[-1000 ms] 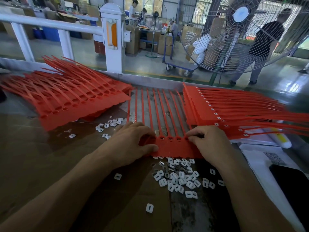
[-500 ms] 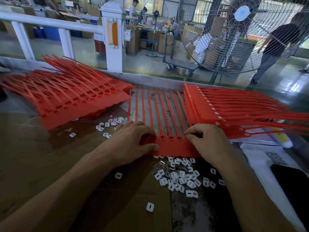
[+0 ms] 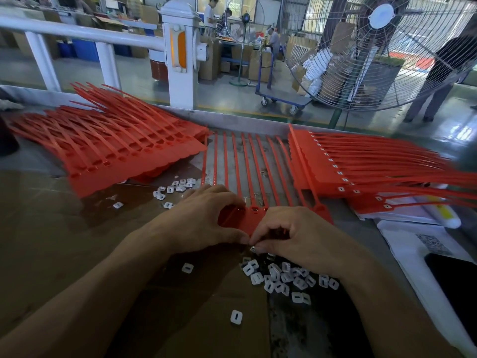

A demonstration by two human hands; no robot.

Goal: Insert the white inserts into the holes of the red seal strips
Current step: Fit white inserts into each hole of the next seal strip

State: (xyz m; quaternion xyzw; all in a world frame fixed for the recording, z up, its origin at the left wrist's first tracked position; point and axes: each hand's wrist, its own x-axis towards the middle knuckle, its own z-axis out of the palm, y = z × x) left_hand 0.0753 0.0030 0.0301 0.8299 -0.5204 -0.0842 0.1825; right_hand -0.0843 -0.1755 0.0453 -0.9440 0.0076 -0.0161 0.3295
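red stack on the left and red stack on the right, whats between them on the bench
In the head view, one red seal strip sheet lies flat between the left stack and the right stack, its tails pointing away. Both hands hold its near edge: left hand, right hand.

No legible text or labels

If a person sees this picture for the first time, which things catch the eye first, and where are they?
The bright red plastic seal strips: one heap at far left, another at right, and one comb-like sheet in the middle. Both hands, left and right, meet at its near edge. Small white plastic inserts lie scattered just in front.
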